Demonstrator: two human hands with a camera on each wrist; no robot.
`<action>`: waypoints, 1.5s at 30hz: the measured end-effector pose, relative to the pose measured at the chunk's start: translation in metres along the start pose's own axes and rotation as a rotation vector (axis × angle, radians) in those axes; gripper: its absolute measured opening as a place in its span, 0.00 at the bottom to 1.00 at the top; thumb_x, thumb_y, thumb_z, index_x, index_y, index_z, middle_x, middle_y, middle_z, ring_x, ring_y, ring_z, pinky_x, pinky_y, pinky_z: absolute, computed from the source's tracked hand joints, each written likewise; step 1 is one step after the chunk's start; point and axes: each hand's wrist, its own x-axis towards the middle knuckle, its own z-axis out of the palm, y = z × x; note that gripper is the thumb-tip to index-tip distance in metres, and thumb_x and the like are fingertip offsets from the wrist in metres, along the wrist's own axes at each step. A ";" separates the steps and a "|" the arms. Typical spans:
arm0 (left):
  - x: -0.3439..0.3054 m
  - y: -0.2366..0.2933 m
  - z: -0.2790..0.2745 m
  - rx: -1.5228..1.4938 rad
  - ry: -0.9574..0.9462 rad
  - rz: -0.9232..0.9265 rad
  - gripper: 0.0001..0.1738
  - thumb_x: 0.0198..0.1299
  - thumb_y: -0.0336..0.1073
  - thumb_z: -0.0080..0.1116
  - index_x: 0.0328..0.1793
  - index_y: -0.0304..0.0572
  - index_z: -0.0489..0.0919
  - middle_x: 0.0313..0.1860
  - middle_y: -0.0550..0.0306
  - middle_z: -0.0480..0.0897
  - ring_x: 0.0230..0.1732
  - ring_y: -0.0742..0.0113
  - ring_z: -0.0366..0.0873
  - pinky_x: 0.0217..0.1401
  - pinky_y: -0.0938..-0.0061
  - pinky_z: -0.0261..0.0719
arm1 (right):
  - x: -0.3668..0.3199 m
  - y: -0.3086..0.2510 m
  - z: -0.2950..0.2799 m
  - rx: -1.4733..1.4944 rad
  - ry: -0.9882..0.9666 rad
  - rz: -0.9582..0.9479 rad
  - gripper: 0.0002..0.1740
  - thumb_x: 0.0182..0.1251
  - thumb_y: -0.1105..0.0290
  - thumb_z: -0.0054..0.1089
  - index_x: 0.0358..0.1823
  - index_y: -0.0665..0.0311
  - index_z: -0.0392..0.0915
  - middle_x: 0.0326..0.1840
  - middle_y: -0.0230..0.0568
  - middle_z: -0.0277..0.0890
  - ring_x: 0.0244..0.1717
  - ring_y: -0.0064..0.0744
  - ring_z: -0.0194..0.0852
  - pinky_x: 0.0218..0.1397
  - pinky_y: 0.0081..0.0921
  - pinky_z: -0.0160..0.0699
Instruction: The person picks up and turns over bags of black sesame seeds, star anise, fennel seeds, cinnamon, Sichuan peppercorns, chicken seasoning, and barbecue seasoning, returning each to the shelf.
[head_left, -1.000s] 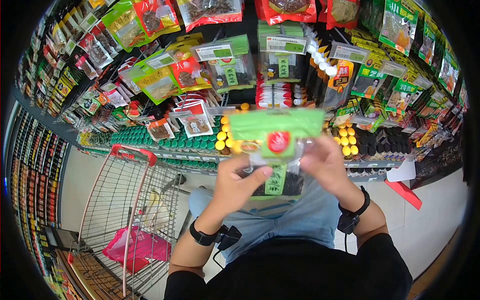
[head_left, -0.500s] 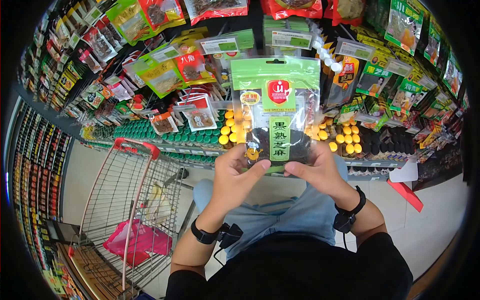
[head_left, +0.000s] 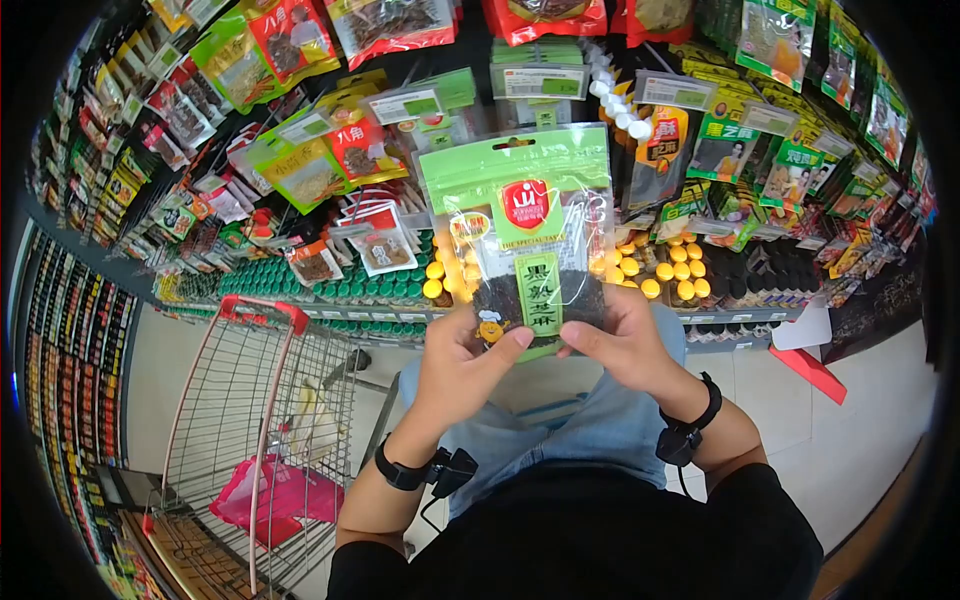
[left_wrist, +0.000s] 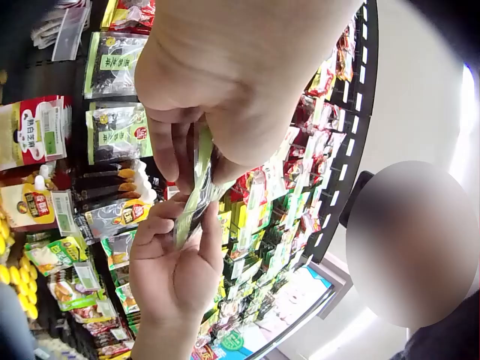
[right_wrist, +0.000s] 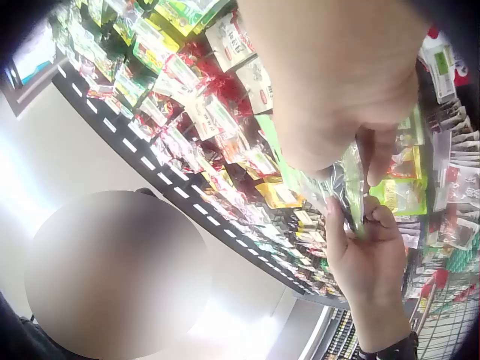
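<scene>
A green-topped packet (head_left: 520, 230) with a clear window of black seeds stands upright in front of me, its printed face toward me. My left hand (head_left: 468, 362) pinches its lower left corner, thumb on the front. My right hand (head_left: 615, 345) pinches the lower right corner the same way. In the left wrist view the packet (left_wrist: 193, 196) shows edge-on between my left hand (left_wrist: 225, 90) and my right hand (left_wrist: 176, 270). The right wrist view has the packet (right_wrist: 351, 191) below my right hand (right_wrist: 337, 90), with the left hand (right_wrist: 367, 259) under it.
A wire shopping cart (head_left: 250, 400) with a red handle stands at my left, a pink bag (head_left: 275, 495) inside. Store shelves (head_left: 330, 150) of hanging packets fill the front, with green-capped jars (head_left: 290, 275) and yellow-capped jars (head_left: 680, 270) below. Tiled floor (head_left: 850, 430) lies to the right.
The packet has swung from lying tilted with its top edge toward me to standing upright and face-on. Both hands kept their hold and drifted slightly left.
</scene>
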 end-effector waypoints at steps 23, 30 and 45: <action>-0.019 -0.011 -0.006 -0.029 0.234 0.144 0.18 0.57 0.27 0.60 0.54 0.32 0.73 0.51 0.55 0.77 0.50 0.72 0.73 0.51 0.75 0.73 | 0.016 0.018 0.015 -0.036 -0.070 -0.047 0.12 0.66 0.71 0.57 0.46 0.72 0.75 0.39 0.34 0.78 0.37 0.17 0.73 0.40 0.18 0.74; -0.014 -0.015 -0.009 0.245 0.166 0.311 0.33 0.54 0.33 0.64 0.64 0.33 0.62 0.59 0.51 0.67 0.60 0.63 0.68 0.60 0.69 0.68 | 0.013 0.012 0.028 -0.248 -0.006 -0.187 0.21 0.62 0.72 0.59 0.57 0.68 0.71 0.50 0.39 0.73 0.49 0.27 0.71 0.50 0.23 0.71; -0.010 -0.026 -0.020 -0.295 0.119 0.051 0.21 0.58 0.25 0.57 0.58 0.31 0.70 0.51 0.54 0.79 0.52 0.71 0.75 0.58 0.74 0.71 | 0.011 0.009 0.014 -0.235 -0.123 -0.242 0.30 0.58 0.85 0.57 0.65 0.69 0.64 0.59 0.43 0.65 0.63 0.31 0.62 0.65 0.27 0.61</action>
